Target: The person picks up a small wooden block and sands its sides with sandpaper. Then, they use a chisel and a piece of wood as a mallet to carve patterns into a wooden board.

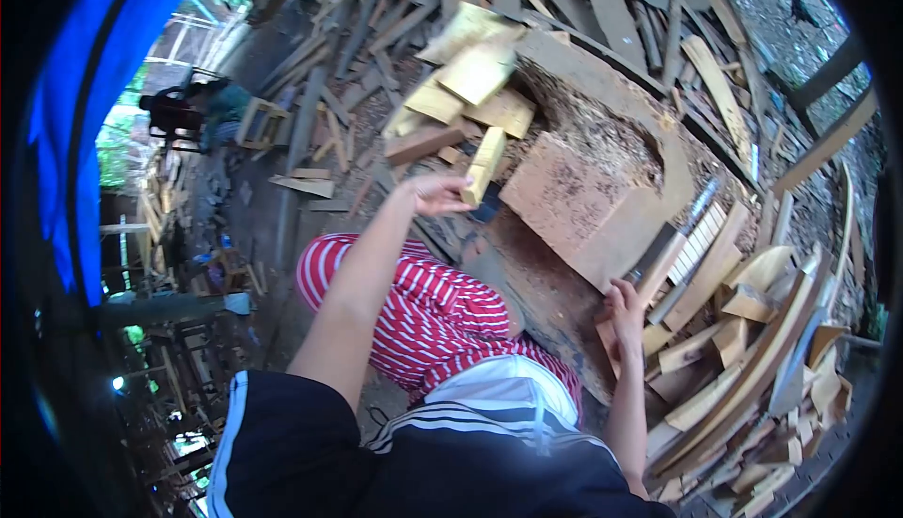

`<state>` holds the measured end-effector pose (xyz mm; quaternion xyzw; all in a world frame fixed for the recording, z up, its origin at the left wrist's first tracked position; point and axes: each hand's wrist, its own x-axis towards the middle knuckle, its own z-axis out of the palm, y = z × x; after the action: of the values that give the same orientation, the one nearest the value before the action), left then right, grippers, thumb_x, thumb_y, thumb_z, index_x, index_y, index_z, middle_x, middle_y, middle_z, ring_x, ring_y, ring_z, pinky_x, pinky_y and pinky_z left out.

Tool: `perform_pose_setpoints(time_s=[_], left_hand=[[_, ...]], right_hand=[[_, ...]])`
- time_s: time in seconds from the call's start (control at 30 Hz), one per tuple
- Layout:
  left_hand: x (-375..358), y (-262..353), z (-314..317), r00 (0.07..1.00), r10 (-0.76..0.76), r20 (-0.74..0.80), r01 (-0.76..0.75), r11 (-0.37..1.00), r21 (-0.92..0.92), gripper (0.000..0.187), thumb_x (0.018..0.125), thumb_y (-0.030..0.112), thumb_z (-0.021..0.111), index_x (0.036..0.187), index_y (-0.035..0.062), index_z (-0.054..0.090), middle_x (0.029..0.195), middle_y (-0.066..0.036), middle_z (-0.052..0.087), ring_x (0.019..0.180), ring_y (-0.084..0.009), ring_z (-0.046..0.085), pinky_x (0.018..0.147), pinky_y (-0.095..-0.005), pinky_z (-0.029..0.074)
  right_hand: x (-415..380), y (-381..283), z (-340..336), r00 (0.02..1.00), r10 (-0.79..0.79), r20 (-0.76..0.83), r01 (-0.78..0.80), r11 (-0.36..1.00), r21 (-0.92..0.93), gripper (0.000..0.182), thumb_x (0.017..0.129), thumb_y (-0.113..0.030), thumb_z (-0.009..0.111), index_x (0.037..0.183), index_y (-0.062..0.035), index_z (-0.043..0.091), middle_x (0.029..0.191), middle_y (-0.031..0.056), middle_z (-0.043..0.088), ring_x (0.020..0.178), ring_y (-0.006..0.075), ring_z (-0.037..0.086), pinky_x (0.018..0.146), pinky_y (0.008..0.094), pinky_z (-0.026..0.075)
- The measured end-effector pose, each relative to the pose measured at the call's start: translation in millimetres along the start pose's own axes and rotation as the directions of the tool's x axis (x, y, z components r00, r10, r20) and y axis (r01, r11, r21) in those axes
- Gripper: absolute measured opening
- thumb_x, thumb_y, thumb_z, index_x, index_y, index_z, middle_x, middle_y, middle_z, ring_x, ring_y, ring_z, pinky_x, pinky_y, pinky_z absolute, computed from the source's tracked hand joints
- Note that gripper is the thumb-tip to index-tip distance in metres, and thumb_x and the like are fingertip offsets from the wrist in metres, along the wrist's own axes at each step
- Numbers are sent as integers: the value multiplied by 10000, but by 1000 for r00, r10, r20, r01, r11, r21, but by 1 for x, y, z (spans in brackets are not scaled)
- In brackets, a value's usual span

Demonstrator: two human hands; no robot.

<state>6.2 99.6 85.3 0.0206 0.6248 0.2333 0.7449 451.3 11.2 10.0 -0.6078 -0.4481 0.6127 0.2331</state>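
Note:
My left hand (444, 195) grips the lower end of a yellowish wooden block (485, 164), which points up and away from me. Just beyond it lies a pile of pale cut wood pieces (478, 72). At the right, the fingers of my right hand (623, 313) are curled beside the near end of a long brown wooden piece (662, 268); what they hold is too unclear to tell. Between and beyond my hands sits a large squared wood block (574, 200), with wood chips scattered on its top.
Curved and straight wood offcuts (752, 358) are heaped at the right. Long planks (602, 0) lie at the far side. Wood shavings (602, 132) fill a hollow behind the large block. A blue tarp (103, 95) hangs at the left.

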Motion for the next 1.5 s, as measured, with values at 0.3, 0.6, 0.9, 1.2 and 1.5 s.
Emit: perform_pose_setpoints(time_s=[0.3, 0.6, 0.9, 1.2, 1.5], left_hand=[[-90, -45, 77, 907, 388, 162, -413, 896, 166, 583, 851, 149, 683, 1344, 17, 401, 1187, -108, 585, 1040, -194, 605, 911, -313, 508], [-23, -107, 173, 367, 923, 112, -423, 58, 904, 720, 688, 132, 772, 1318, 77, 429, 1075, -146, 452, 983, -278, 516, 898, -345, 444], [-15, -103, 172, 455, 879, 141, -341, 26, 940, 796, 693, 185, 773, 1368, 88, 363, 1122, -196, 471, 1087, -323, 477, 968, -372, 397], [-18, -125, 204, 459, 854, 247, -259, -138, 956, 872, 719, 208, 727, 1415, 36, 231, 1185, -233, 450, 1091, -397, 479, 924, -446, 418], [-34, -110, 212, 579, 751, 319, -106, -318, 942, 834, 780, 336, 677, 1411, 17, 236, 1134, -199, 474, 883, -405, 607, 722, -475, 525]], right_hand=[[-24, 17, -19, 997, -39, -61, 30, 990, -140, 254, 947, -162, 488, 1125, -28, 608, 865, 77, 650, 778, 133, 611, 689, 272, 488], [-38, 9, -14, 970, -225, -89, 190, 936, -296, 248, 919, -191, 503, 1082, -40, 614, 932, 173, 646, 900, 298, 630, 811, 382, 480], [-54, 8, -6, 950, -294, -107, 244, 909, -337, 225, 907, -140, 514, 1068, -8, 599, 1025, 192, 574, 979, 375, 571, 856, 416, 455], [-62, 28, -9, 746, -415, -521, 108, 847, -521, 447, 797, -116, 628, 1220, -26, 518, 1155, 202, 504, 1060, 371, 500, 916, 452, 415], [-56, 45, -21, 907, -175, -382, -11, 899, -438, 399, 805, -44, 542, 1203, -69, 535, 1003, 236, 566, 885, 420, 588, 788, 503, 480]])
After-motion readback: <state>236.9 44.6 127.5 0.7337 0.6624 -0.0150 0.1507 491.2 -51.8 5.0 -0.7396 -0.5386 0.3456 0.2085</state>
